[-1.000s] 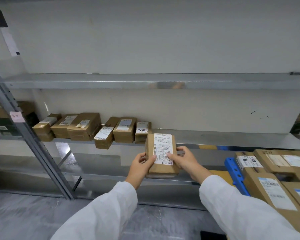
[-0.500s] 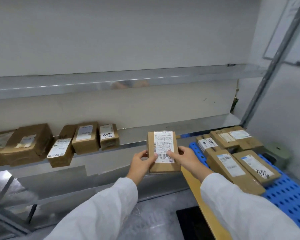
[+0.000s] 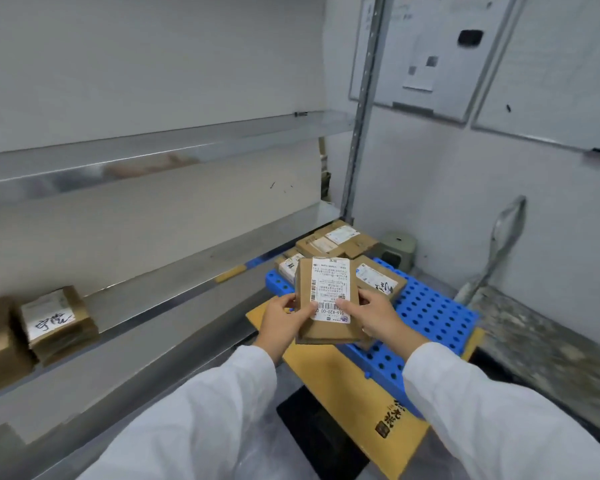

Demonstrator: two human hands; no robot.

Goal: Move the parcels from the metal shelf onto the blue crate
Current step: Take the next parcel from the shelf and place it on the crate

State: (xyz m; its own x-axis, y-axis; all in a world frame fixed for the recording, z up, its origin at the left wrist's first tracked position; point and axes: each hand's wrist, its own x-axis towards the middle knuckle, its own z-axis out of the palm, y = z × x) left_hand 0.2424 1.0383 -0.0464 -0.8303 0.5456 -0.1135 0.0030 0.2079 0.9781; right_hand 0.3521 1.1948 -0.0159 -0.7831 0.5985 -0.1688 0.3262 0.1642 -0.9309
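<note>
My left hand (image 3: 280, 319) and right hand (image 3: 375, 317) held a parcel (image 3: 326, 327) over the crate (image 3: 433, 313); other parcels (image 3: 336, 242) lay on it behind, and the shelf (image 3: 174, 275) stood to my left.

You had a whiteboard (image 3: 426, 57) at one o'clock, with a printed sheet (image 3: 421, 72) and a small black block (image 3: 470, 37) stuck on it. At three o'clock a small green stool (image 3: 397, 251) stood in the corner, with a grey metal handle (image 3: 503, 244) farther right. A yellow cardboard sheet (image 3: 329, 372) lay at six o'clock.

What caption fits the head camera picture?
Left hand and right hand hold a labelled parcel near the blue crate.
</note>
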